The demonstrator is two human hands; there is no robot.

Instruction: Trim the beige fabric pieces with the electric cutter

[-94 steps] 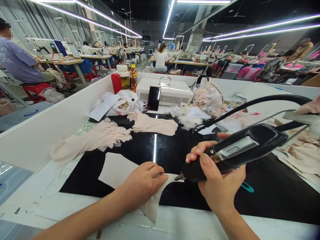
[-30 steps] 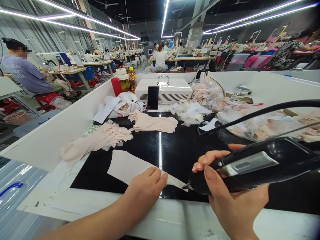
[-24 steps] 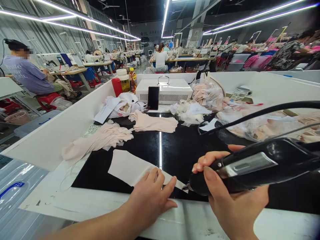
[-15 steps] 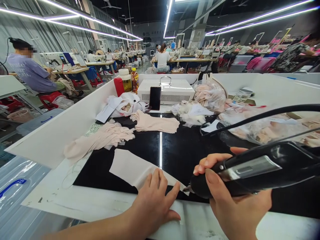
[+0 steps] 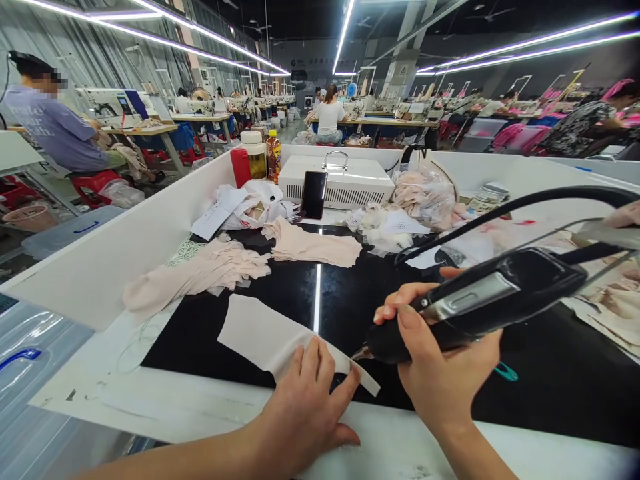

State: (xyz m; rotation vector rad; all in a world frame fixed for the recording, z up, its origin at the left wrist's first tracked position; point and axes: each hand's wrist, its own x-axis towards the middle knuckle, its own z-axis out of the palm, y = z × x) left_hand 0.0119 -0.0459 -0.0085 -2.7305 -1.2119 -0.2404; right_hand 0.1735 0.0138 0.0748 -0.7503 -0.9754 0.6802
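A pale beige piece of cloth [image 5: 255,327] lies on the black board [image 5: 280,283], narrowing to a strip that points right. My left hand [image 5: 310,400] rests on its near edge, fingers spread and flat, thumb apart below. My right hand [image 5: 440,363] is wrapped round a black corded hand tool [image 5: 480,300] with a silver panel on its side. The tool's thin metal tip [image 5: 361,352] meets the strip's upper edge, just right of my left fingertips. The end of the strip runs on past the tip. My fingers hide part of the cloth.
Stacked beige cloth pieces [image 5: 316,244] and a fanned pile [image 5: 200,270] lie further back. A phone [image 5: 314,195] leans on a white vented box [image 5: 345,175]. The tool's black cable [image 5: 530,195] arches to the right. A turquoise pin [image 5: 506,372] lies beside my right wrist.
My right hand has moved left and up with the tool, from the strip's end to near my left fingers. Since the oldest frames, my left hand has spread its fingers and shifted along the cloth.
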